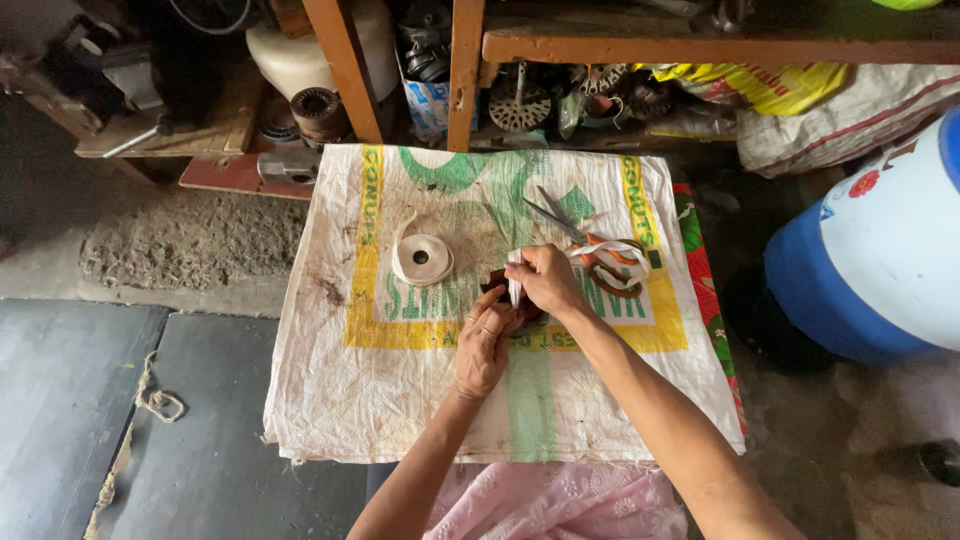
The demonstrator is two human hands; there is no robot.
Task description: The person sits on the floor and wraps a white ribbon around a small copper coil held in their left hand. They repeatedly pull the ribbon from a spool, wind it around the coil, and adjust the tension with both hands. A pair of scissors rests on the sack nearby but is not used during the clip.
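Pinching white tape (515, 285) — hands (520, 310) mid-sack (400, 400), margins open

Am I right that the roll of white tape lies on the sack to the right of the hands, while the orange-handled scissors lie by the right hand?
Not quite: the head view shows the roll of white tape on the sack left of the hands, beyond the left hand. The scissors do lie by the right hand.

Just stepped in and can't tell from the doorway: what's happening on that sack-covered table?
A person works over a printed woven sack spread on a low table. The right hand pinches a strip of white tape, while the left hand steadies a small dark part beneath it. A roll of white tape and orange-handled scissors lie close by.
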